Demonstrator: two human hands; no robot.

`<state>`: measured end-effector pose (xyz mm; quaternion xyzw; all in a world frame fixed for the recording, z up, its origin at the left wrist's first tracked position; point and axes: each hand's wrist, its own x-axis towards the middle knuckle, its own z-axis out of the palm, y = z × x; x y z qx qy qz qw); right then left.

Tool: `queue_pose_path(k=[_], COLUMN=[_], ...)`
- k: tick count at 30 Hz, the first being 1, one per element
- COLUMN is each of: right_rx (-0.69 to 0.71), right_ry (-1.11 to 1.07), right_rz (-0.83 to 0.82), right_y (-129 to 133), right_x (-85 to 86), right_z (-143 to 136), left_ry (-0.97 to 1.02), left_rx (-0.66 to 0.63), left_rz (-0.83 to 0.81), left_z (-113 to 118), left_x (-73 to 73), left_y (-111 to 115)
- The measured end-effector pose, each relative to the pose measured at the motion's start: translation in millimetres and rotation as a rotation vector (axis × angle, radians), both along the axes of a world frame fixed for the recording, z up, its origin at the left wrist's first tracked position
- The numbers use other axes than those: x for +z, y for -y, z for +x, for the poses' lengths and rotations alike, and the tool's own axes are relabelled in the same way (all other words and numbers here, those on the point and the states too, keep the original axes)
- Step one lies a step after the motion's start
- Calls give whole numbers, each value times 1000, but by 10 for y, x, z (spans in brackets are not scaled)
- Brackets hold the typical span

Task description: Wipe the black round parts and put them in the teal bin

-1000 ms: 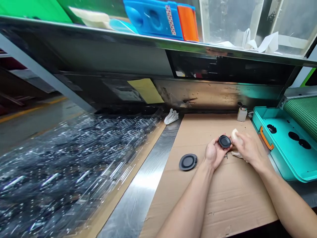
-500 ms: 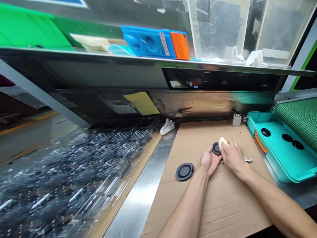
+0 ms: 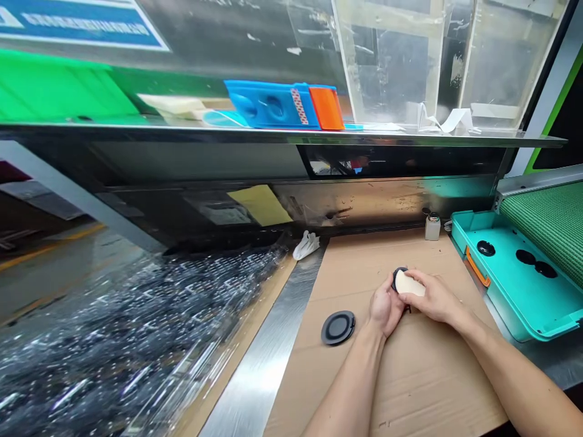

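Small disc (image 3: 395,277) is held over cardboard (image 3: 423,376) (teal tray (image 3: 537,300) beside).

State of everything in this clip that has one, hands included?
Left hand: palm up, holding the small disc
Small black disc: partly covered by the pad
Right hand: gripping the pad
Cream pad: over the disc
Large black disc: flat on cardboard
Bottle: upright
Teal bin: open

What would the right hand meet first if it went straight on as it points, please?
Likely the small black disc in the left hand, which the pale pad overlaps here; depth is unclear.
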<state>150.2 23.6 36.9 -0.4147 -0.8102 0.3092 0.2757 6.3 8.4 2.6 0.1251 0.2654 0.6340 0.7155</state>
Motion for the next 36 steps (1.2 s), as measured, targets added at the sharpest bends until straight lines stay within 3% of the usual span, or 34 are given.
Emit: queue_pose_path(k=[5, 10, 14, 17, 21, 25, 29, 33, 36], right_rx=[20, -220, -224, -348, -291, -349, -236, -342, -263], right_ry=[88, 243, 432, 519, 500, 510, 496, 512, 507], right_rz=[12, 197, 273, 252, 252, 201, 222, 186, 212], right_y=[-23, -28, -12, -32, -20, -2, 10, 27, 53], right_x=[20, -19, -62, -62, -52, -35, -25, 2, 6], right_z=[38, 19, -172, -266, -298, -250, -188, -202, -233], left_ry=[15, 3, 11, -9, 17, -9, -9, 7, 33], left_rx=[16, 57, 61, 106, 122, 126, 139, 146, 117], left_rz=[-8, 0, -24, -30, -35, -29, -45, -25, -27], left_z=[3, 61, 94, 106, 121, 113, 107, 114, 98], left_x=[-15, -72, -84, -60, -35, -40, -46, -46, -45], left_y=[16, -19, -13, 8, 17, 13, 8, 1, 0])
